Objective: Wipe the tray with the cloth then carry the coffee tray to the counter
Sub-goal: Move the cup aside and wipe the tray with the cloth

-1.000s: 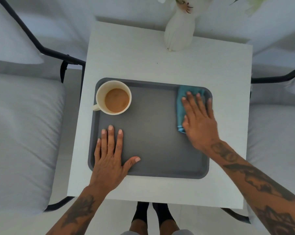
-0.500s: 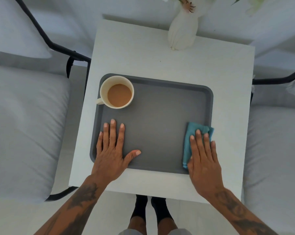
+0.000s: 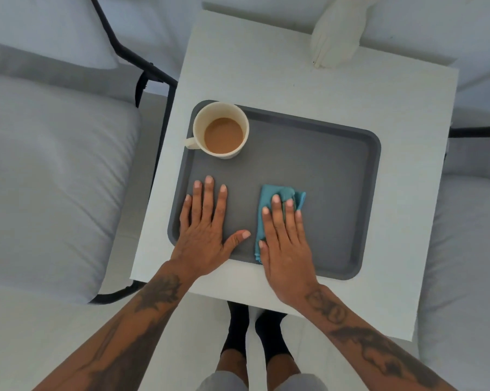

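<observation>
The tray (image 3: pixel 336 170) lies on the white table (image 3: pixel 294 80). Near its front edge, the left hand (image 3: pixel 202 235) rests flat, fingers spread, holding nothing; beside it the right hand (image 3: pixel 284 246) presses the cloth (image 3: pixel 269 197) flat. Far left stands the coffee cup (image 3: pixel 221 130).

a white table (image 3: pixel 308 86) carries a grey tray (image 3: pixel 336 176) at its middle and near side, and a white vase (image 3: pixel 336 43) at the far edge, well apart from the tray.
</observation>
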The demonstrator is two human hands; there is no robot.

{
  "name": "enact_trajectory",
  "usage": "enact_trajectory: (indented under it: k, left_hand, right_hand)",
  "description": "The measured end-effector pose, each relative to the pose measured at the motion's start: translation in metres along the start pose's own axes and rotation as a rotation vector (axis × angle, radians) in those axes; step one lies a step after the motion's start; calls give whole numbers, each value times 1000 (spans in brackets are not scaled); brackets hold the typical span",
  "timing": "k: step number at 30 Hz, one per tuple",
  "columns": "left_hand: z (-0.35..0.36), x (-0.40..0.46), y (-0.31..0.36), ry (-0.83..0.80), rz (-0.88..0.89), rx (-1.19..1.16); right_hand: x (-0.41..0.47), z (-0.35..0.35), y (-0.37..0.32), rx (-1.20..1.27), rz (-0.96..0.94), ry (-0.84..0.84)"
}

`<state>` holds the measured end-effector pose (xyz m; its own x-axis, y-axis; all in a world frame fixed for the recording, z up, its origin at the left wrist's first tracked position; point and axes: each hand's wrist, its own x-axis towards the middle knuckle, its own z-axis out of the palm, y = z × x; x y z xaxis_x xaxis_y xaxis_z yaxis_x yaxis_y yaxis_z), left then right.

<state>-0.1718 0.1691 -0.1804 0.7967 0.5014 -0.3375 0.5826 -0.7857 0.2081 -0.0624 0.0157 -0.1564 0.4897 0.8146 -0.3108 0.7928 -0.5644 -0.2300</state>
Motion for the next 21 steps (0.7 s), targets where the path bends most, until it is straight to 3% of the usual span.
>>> enact_trajectory:
  k: [4,9,14,21]
  left_hand:
    - [-11,-2,0,-1,26,-74]
    - [-13,-54,3,241,-89,-165]
    - [-5,-72,10,219,-61,-168]
    - [-8,-69,7,214,-26,-170]
  right_hand:
    - [6,7,-9,8,0,38]
    - [5,9,-4,-5,4,13]
    - [6,4,-3,-60,-27,-14]
    - [44,1,-26,-91,-392,16]
